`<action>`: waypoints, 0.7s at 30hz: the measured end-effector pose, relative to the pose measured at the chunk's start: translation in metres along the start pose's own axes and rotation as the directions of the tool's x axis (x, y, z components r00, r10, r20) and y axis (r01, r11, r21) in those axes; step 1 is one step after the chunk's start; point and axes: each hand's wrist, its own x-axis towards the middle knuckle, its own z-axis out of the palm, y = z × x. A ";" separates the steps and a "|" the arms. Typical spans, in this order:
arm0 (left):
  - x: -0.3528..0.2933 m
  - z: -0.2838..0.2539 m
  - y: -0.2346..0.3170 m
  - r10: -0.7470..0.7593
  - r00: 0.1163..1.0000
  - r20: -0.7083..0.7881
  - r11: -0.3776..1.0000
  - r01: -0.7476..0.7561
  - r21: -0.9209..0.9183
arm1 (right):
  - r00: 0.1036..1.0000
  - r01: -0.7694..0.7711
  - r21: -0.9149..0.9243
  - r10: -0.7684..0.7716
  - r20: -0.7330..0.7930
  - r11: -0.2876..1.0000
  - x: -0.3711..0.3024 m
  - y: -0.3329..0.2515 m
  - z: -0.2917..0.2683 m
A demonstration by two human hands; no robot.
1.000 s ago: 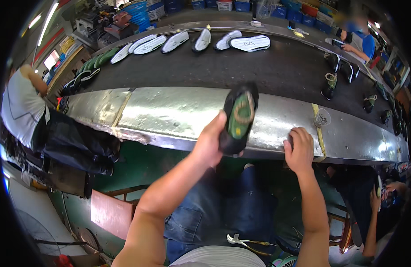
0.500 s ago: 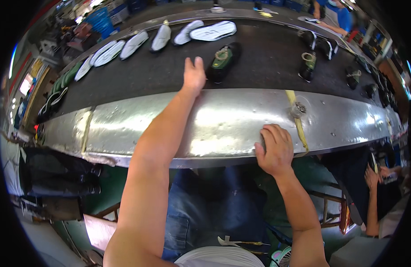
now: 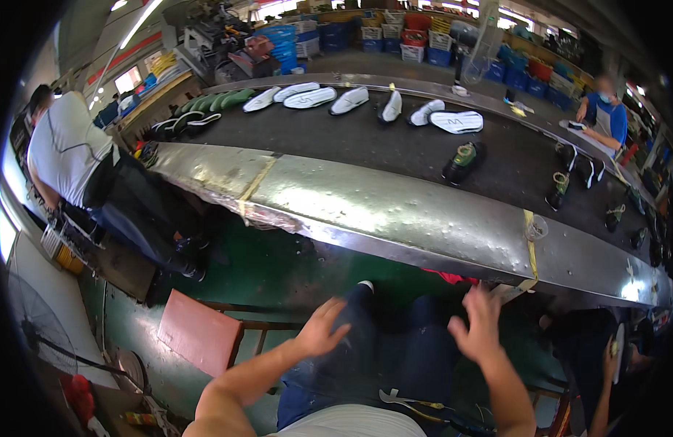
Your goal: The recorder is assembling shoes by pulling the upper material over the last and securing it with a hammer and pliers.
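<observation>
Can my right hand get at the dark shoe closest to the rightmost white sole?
Probably yes, with a forward stretch: the right hand looks empty, nothing seems to block its way over the metal ledge to the dark shoe, and the clear cup sits farther right.

We see dented, glossy metal edging the counter [image 3: 416,207], its belt [image 3: 336,142] matt; trousers [image 3: 325,375], dull cloth; stool seat [image 3: 199,333], smooth.

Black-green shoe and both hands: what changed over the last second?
The left hand put the shoe forward onto the dark belt and let go. It drew back toward the lap; the right hand came off the metal ledge. The white soles stayed put.
</observation>
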 end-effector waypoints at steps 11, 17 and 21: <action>-0.126 0.001 -0.027 -0.709 0.660 0.247 0.704 0.679 0.206 | 0.732 -0.195 0.168 0.030 0.681 0.966 -0.167 -0.090 -0.022; -0.110 -0.039 0.018 -0.615 0.741 0.270 0.752 0.447 0.484 | 0.590 -0.510 0.100 0.263 0.763 0.855 -0.186 -0.089 -0.020; -0.116 -0.074 0.046 -0.586 0.735 0.342 0.732 0.299 0.612 | 0.509 -0.646 0.128 0.299 0.807 0.753 -0.202 -0.081 -0.029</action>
